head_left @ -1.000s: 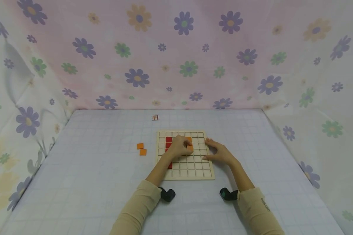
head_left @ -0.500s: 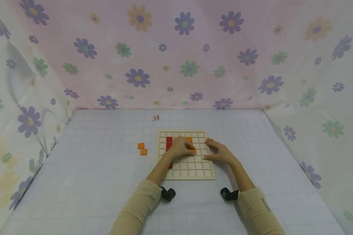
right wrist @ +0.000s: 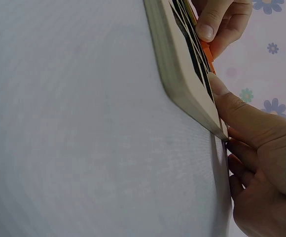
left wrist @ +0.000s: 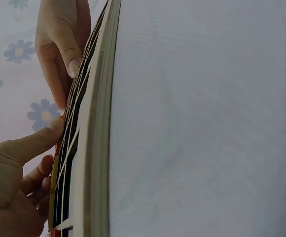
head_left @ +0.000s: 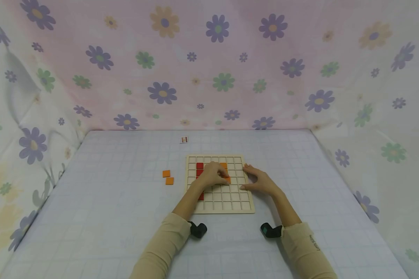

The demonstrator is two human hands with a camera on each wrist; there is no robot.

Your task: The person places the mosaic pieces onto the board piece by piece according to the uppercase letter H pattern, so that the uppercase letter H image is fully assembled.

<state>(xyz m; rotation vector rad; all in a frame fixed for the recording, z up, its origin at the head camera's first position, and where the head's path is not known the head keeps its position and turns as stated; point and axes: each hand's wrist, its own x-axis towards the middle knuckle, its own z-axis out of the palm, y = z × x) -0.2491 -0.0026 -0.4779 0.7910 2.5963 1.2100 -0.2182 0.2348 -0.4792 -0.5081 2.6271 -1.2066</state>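
Over the middle of a pale grid board (head_left: pixel 227 208), my left hand (head_left: pixel 213 175) pinches an orange square tile (head_left: pixel 227 180) between thumb and bent fingers. Behind it another orange tile (head_left: pixel 223 165) sits in a cell. Red tiles (head_left: pixel 199 166) line a column at the board's left, partly covered by the left hand and wrist. My right hand (head_left: pixel 263 182) is at the board's right edge, fingers and thumb spread apart. In the right wrist view, that thumb (right wrist: pixel 222 89) lies at the board's rim, and the orange tile (right wrist: pixel 208 52) shows by the left thumb.
Two loose orange tiles (head_left: pixel 168 177) lie on the table left of the board. Farther back is a small card (head_left: pixel 184 139) printed with a coloured grid pattern. Flowered cloth walls (head_left: pixel 195 69) surround the table at the back and sides.
Since a second ago, my left hand has shifted the orange tile slightly right and nearer me, down onto the board. My right hand stays at the board's edge.
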